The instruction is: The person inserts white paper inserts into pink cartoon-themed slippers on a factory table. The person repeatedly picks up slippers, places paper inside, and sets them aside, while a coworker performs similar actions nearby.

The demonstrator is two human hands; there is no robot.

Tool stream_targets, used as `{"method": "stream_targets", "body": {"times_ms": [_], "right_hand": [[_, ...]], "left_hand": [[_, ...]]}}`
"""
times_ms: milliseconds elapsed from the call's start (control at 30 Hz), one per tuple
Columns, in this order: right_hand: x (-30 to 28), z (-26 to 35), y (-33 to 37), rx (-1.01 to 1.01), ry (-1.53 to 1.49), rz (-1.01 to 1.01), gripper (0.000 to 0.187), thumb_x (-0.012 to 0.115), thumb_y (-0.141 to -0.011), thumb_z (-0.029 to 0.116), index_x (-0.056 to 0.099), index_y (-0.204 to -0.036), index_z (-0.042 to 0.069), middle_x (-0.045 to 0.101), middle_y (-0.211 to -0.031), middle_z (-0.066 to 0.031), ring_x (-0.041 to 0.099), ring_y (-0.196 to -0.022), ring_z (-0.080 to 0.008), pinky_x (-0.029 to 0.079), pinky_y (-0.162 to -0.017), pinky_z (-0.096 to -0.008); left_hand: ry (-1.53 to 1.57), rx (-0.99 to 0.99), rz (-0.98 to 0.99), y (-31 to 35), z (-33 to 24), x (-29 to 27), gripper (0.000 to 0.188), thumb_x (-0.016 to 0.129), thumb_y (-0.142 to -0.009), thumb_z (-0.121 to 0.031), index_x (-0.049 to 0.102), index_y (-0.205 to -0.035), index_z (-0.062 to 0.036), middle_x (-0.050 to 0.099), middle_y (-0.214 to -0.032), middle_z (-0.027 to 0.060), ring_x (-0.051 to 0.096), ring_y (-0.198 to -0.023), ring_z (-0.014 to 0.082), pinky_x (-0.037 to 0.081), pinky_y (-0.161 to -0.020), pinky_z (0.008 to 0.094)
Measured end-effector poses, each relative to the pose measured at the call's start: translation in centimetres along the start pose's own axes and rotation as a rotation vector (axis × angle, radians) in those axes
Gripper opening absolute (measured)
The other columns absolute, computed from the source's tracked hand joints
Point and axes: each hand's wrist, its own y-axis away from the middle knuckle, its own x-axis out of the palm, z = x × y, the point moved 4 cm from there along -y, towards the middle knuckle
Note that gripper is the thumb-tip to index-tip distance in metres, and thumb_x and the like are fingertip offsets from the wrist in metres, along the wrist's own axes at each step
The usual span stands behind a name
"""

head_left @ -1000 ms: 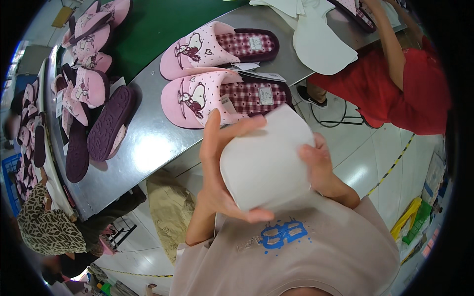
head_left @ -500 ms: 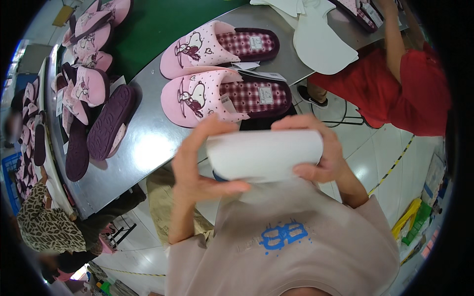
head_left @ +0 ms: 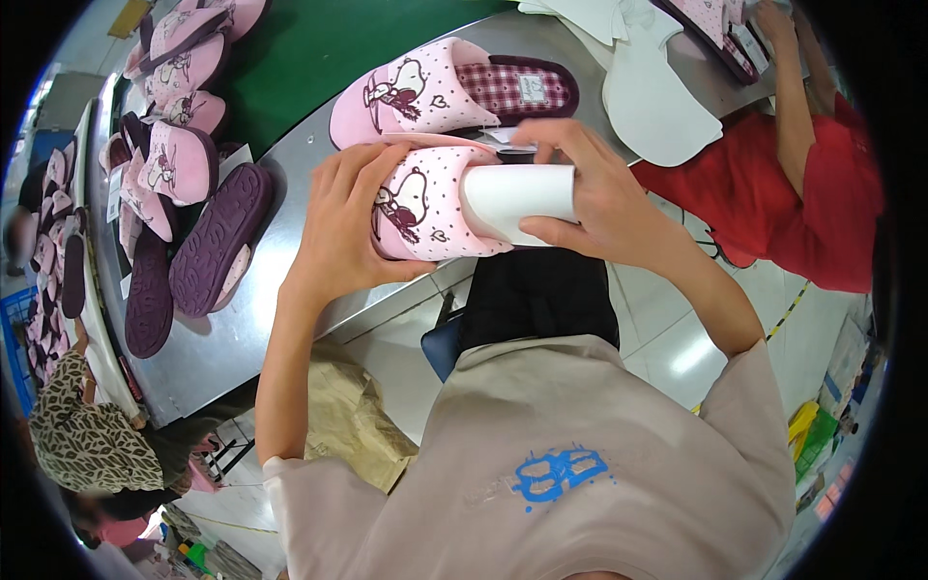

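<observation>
My left hand (head_left: 333,224) is wrapped round the toe of the nearer pink slipper (head_left: 418,205), which has a cartoon dog and dots on it. In my right hand (head_left: 611,208) is a curled white card (head_left: 530,198), its front end inside that slipper's opening. The fingers lie over the card's back end, with the thumb along its near side. Just beyond lies the matching slipper (head_left: 411,92), with a checked insole and a paper tag. The nearer slipper's insole is mostly hidden by the card and hand.
Several flat white card pieces (head_left: 662,101) lie at the table's far right. Pink slippers (head_left: 179,164) are heaped on the left beside upturned purple soles (head_left: 222,240). A person in red (head_left: 802,193) works at right; another in a patterned top (head_left: 92,420) is at lower left.
The curled card has moved from above my lap, away from me, into the nearer slipper's opening. My left hand has let go of the card and taken hold of the slipper's toe.
</observation>
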Motion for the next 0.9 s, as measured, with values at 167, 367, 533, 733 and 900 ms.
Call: {"method": "stream_targets", "body": {"times_ms": [167, 367, 533, 733, 900], "right_hand": [[1.9, 0.9, -2.7, -0.17, 0.146, -0.066, 0.036, 0.088, -0.076, 0.031, 0.072, -0.083, -0.001, 0.051, -0.151, -0.0108, 0.059, -0.116, -0.0296, 0.05, -0.095, -0.045], [3.3, 0.6, -3.7, -0.174, 0.054, -0.02, 0.031, 0.088, -0.076, 0.024, 0.073, -0.087, -0.001, 0.05, -0.15, -0.0136, 0.056, -0.13, -0.0332, 0.052, -0.103, -0.0467], [3.8, 0.8, -4.4, -0.217, 0.045, -0.003, 0.03, 0.086, -0.077, 0.018, 0.073, -0.094, -0.003, 0.048, -0.152, -0.015, 0.054, -0.135, -0.035, 0.052, -0.109, -0.0478], [4.6, 0.8, -4.9, -0.256, 0.106, -0.001, 0.031, 0.086, -0.076, 0.016, 0.073, -0.095, -0.004, 0.047, -0.153, -0.0146, 0.056, -0.13, -0.0349, 0.055, -0.106, -0.0466], [5.1, 0.9, -5.3, -0.267, 0.116, 0.022, 0.028, 0.086, -0.075, 0.016, 0.073, -0.091, -0.003, 0.047, -0.151, -0.0151, 0.058, -0.127, -0.035, 0.056, -0.103, -0.046]], "left_hand": [[0.048, 0.024, -0.005, 0.2, 0.7, 0.5, 0.116, 0.1, -0.051, -0.041, 0.053, -0.152, -0.0083, 0.057, -0.147, 0.0171, 0.054, -0.133, 0.0404, 0.041, -0.115, 0.0523], [0.08, 0.056, -0.021, 0.1, 0.9, 0.6, 0.115, 0.101, -0.052, -0.043, 0.053, -0.151, -0.0084, 0.058, -0.147, 0.0167, 0.056, -0.131, 0.0396, 0.042, -0.113, 0.0512], [0.106, 0.068, -0.044, -0.1, 1.1, 0.6, 0.109, 0.098, -0.054, -0.042, 0.055, -0.149, -0.0098, 0.06, -0.141, 0.0133, 0.057, -0.13, 0.0349, 0.04, -0.111, 0.0493], [0.112, 0.07, -0.065, -0.3, 0.8, 0.7, 0.107, 0.097, -0.054, -0.042, 0.055, -0.148, -0.0099, 0.062, -0.138, 0.0113, 0.058, -0.128, 0.0318, 0.04, -0.109, 0.0481], [0.108, 0.07, -0.077, -0.4, 0.9, 0.8, 0.107, 0.096, -0.055, -0.046, 0.056, -0.147, -0.0097, 0.063, -0.137, 0.0112, 0.059, -0.128, 0.0313, 0.039, -0.108, 0.0476]]}}
